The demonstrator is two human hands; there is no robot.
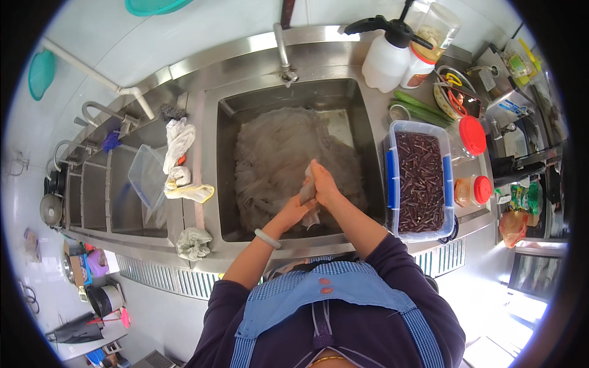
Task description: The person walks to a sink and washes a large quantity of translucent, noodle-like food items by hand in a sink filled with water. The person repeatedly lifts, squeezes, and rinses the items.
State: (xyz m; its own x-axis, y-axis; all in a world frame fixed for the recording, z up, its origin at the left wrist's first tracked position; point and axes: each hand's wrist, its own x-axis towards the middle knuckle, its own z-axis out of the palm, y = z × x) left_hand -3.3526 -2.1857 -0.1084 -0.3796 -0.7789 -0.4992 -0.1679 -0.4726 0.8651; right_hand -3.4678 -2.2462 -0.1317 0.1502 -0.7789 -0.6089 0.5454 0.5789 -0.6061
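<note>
Over the front part of a steel sink (301,237), my left hand (294,210) and my right hand (325,181) come together on a pale greyish, wet, limp piece (307,189), gripped between them. A tail of it hangs below my left hand. Under my hands a large heap of thin, translucent greyish material (280,156) lies in the sink, in what looks like water; what it is I cannot tell. The faucet (287,71) stands at the sink's back edge, with its spout over the basin.
Right of the sink stand a plastic tub (419,181) of dark reddish short pieces, red-lidded jars (482,189), cucumbers (418,110) and a white pump sprayer (386,64). Left lie white cloths (179,138), a crumpled cloth (194,244) and a clear plastic box (146,177) in a neighbouring sink.
</note>
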